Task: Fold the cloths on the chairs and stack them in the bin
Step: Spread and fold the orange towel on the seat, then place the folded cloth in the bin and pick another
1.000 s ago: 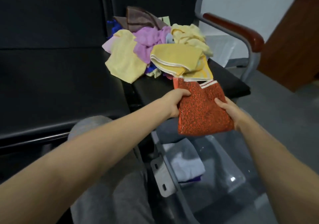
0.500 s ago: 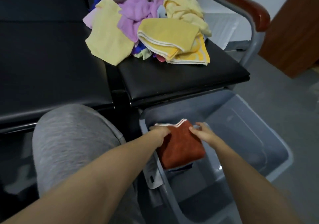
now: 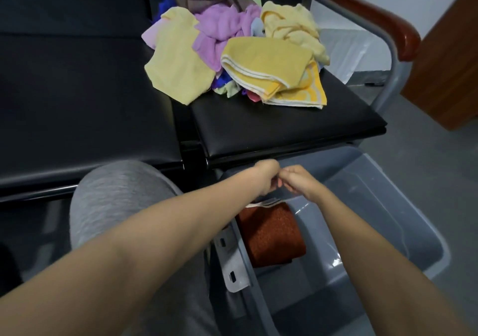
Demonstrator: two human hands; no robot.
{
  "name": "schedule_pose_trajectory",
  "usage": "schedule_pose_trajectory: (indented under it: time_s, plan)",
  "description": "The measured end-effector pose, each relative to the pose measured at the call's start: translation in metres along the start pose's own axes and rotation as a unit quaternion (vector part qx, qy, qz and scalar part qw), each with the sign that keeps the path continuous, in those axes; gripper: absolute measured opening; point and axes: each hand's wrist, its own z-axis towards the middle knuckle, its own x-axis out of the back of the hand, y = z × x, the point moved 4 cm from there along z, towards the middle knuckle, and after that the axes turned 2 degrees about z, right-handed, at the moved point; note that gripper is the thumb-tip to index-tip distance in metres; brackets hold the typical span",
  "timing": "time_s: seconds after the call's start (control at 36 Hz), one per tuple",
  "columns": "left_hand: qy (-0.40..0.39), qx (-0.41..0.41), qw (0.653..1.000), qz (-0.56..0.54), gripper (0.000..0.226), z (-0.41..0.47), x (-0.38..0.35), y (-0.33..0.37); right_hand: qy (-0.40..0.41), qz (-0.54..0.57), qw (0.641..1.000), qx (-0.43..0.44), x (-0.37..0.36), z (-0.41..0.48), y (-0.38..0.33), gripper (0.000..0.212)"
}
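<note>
- Done: the red cloth (image 3: 271, 234) lies folded in the bin (image 3: 382, 201).
- My left hand (image 3: 266, 178) and right hand (image 3: 301, 184) hover above it, touching, fingers curled, empty.
- Left, I judge: most of it, with the pile (image 3: 232, 51) unfolded on the chair (image 3: 284, 126).

Cloth heap (image 3: 232, 56) (rumpled) on chair seat (image 3: 284, 131)
</note>
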Motion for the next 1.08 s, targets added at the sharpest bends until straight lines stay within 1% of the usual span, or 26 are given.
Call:
schedule_pose_trajectory:
  time_s: [0.03, 0.06, 0.08, 0.14, 0.17, 0.22, 0.31, 0.36, 0.44, 0.47, 0.5, 0.53, 0.58, 0.64, 0.69, 0.72, 0.75, 0.83, 0.89, 0.94, 0.97, 1.0, 1.06, 1.08]
  plan:
    - [0.035, -0.03, 0.997, 0.054, 0.025, -0.007, 0.002, 0.009, 0.014, 0.013, 1.0, 0.014, 0.004, -0.001, -0.01, 0.043]
    - [0.037, -0.02, 0.998, 0.041, 0.022, -0.012, 0.0, 0.012, 0.026, 0.032, 0.999, 0.029, 0.009, -0.003, -0.02, 0.044]
    - [0.024, -0.004, 1.0, 0.01, 0.021, -0.016, -0.002, 0.016, 0.032, 0.05, 0.997, 0.046, 0.013, -0.004, -0.029, 0.044]
    - [-0.001, -0.009, 1.0, 0.007, 0.022, -0.03, -0.01, 0.026, 0.043, 0.071, 0.994, 0.072, 0.02, -0.008, -0.046, 0.045]
    - [-0.009, -0.027, 0.999, 0.016, 0.025, -0.032, -0.012, 0.033, 0.051, 0.078, 0.992, 0.08, 0.023, -0.009, -0.055, 0.045]
    - [-0.001, -0.072, 0.997, 0.037, 0.031, -0.046, -0.015, 0.049, 0.07, 0.097, 0.988, 0.095, 0.03, -0.012, -0.074, 0.044]
    - [-0.009, -0.106, 0.993, 0.061, 0.031, -0.059, -0.01, 0.077, 0.083, 0.132, 0.981, 0.12, 0.038, -0.009, -0.104, 0.041]
    - [-0.015, -0.117, 0.991, 0.059, 0.026, -0.065, 0.003, 0.094, 0.078, 0.124, 0.979, 0.141, 0.037, -0.009, -0.125, 0.042]
    - [-0.002, -0.143, 0.988, 0.051, 0.02, -0.068, 0.028, 0.119, 0.062, 0.096, 0.977, 0.183, 0.027, -0.006, -0.156, 0.041]
    - [0.001, -0.148, 0.987, 0.054, 0.018, -0.067, 0.033, 0.12, 0.071, 0.079, 0.975, 0.195, 0.024, -0.005, -0.159, 0.039]
    - [0.02, -0.177, 0.983, 0.05, 0.015, -0.068, 0.047, 0.138, 0.083, 0.054, 0.97, 0.22, 0.019, 0.002, -0.179, 0.037]
    - [0.033, -0.192, 0.98, 0.049, 0.014, -0.066, 0.052, 0.141, 0.1, 0.037, 0.966, 0.234, 0.017, 0.005, -0.182, 0.032]
    - [0.079, -0.231, 0.967, 0.067, 0.017, -0.061, 0.068, 0.154, 0.133, 0.021, 0.959, 0.25, 0.014, 0.018, -0.191, 0.022]
    - [0.133, -0.285, 0.943, 0.105, 0.021, -0.056, 0.083, 0.171, 0.149, 0.0, 0.958, 0.244, 0.012, 0.032, -0.196, 0.017]
    - [0.185, -0.335, 0.913, 0.144, 0.024, -0.055, 0.098, 0.186, 0.154, -0.047, 0.958, 0.239, 0.013, 0.039, -0.202, 0.015]
    - [0.21, -0.353, 0.897, 0.161, 0.023, -0.053, 0.105, 0.192, 0.16, -0.077, 0.954, 0.24, 0.014, 0.04, -0.205, 0.018]
    - [0.23, -0.368, 0.883, 0.179, 0.022, -0.053, 0.111, 0.197, 0.177, -0.111, 0.948, 0.24, 0.018, 0.043, -0.209, 0.026]
    - [0.242, -0.395, 0.858, 0.224, 0.016, -0.05, 0.119, 0.208, 0.246, -0.233, 0.909, 0.242, 0.031, 0.054, -0.218, 0.053]
    - [0.232, -0.398, 0.854, 0.241, 0.015, -0.047, 0.118, 0.212, 0.243, -0.335, 0.886, 0.21, 0.034, 0.064, -0.22, 0.069]
    - [0.22, -0.395, 0.86, 0.235, 0.023, -0.041, 0.116, 0.213, 0.219, -0.421, 0.866, 0.16, 0.035, 0.073, -0.215, 0.074]
    - [0.213, -0.389, 0.867, 0.227, 0.028, -0.038, 0.115, 0.213, 0.219, -0.442, 0.858, 0.142, 0.035, 0.078, -0.212, 0.069]
    - [0.205, -0.381, 0.874, 0.218, 0.031, -0.035, 0.113, 0.212, 0.231, -0.446, 0.854, 0.134, 0.035, 0.081, -0.21, 0.06]
    - [0.197, -0.37, 0.884, 0.206, 0.035, -0.029, 0.111, 0.212, 0.273, -0.424, 0.852, 0.137, 0.035, 0.084, -0.208, 0.038]
    - [0.194, -0.365, 0.887, 0.205, 0.036, -0.027, 0.111, 0.211, 0.295, -0.408, 0.851, 0.147, 0.035, 0.085, -0.208, 0.031]
